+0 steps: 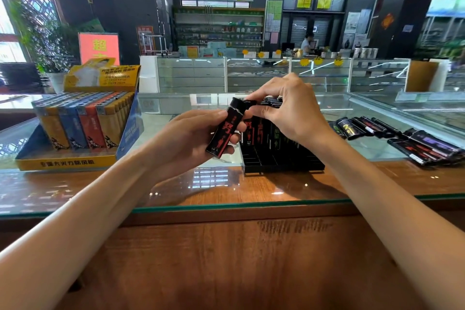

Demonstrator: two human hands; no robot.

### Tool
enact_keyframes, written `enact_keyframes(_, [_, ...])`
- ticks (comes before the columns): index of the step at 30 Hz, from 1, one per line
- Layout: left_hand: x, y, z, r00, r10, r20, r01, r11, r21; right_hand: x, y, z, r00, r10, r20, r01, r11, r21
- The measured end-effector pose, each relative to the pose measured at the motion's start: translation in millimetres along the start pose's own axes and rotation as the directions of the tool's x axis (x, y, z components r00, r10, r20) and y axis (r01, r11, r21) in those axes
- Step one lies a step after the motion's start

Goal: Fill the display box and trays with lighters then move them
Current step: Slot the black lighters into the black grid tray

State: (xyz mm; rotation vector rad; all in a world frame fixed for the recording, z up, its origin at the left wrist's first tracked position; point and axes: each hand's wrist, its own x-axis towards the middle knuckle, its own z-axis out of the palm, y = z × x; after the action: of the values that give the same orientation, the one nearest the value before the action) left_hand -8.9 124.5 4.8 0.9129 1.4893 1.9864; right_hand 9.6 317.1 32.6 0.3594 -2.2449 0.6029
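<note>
Here the left hand grips a black, red-printed lighter; the right hand pinches its top.

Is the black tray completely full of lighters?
No, the black tray has empty front slots; lighters stand only in its back rows.

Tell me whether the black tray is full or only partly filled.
Partly filled. Black lighters stand in the back rows of the black tray, while its front compartments show empty.
</note>
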Motion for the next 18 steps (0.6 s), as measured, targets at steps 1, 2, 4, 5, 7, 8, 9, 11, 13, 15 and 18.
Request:
enact_keyframes(1, [0.0,-0.3,0.6,1.0,-0.001,-0.003,0.001,1.0,0.006,0.2,0.1,-0.3,1.0,0.002,0.004,-0.002,1.0,0.025])
enact_keyframes(2, [0.0,-0.6,1.0,1.0,-0.001,-0.009,0.002,1.0,0.012,0.4,0.1,0.1,1.0,0.007,0.001,-0.007,0.999,0.039])
enact_keyframes(4, [-0.5,-0.8,1.7,1.0,0.003,-0.021,-0.002,1.0,0.027,0.4,1.1,2.9,1.0,0.012,-0.021,-0.012,0.999,0.033])
enact_keyframes(5, [-0.7,-0.7,1.9,1.0,0.004,-0.027,-0.003,0.999,0.033,-0.2,1.6,4.9,0.999,0.008,-0.032,-0.007,1.0,0.015])
enact_keyframes(7, [-0.9,-0.8,2.2,0.999,0.006,-0.038,-0.005,0.999,0.04,-2.2,1.9,8.1,0.999,-0.012,-0.05,0.011,0.999,-0.035])
enact_keyframes(8, [-1.0,-0.8,2.3,0.999,0.007,-0.043,-0.005,0.999,0.041,-3.0,1.6,9.0,0.998,-0.02,-0.056,0.017,0.999,-0.048])
enact_keyframes(9, [-1.0,-0.9,2.4,0.999,0.007,-0.046,-0.005,0.999,0.041,-3.6,0.9,9.3,0.998,-0.022,-0.061,0.019,0.999,-0.048])
enact_keyframes(11, [-1.0,-0.9,2.5,0.999,0.005,-0.047,-0.003,0.999,0.043,-2.8,-1.0,9.2,0.997,-0.015,-0.074,0.013,1.0,-0.015])
enact_keyframes(13, [-1.0,-1.1,2.5,0.999,0.008,-0.045,-0.005,0.999,0.047,-2.4,-3.9,8.4,0.996,0.004,-0.088,0.0,0.999,0.048])
enact_keyframes(15, [-0.8,-1.3,2.3,0.999,0.01,-0.048,-0.008,0.999,0.051,-2.5,-3.7,8.1,0.996,0.018,-0.088,-0.012,0.998,0.068])
enact_keyframes(18, [-0.7,-1.6,0.9,0.999,0.005,-0.053,-0.003,0.999,0.049,-3.8,1.0,10.0,0.998,0.004,-0.055,-0.005,1.0,-0.013])
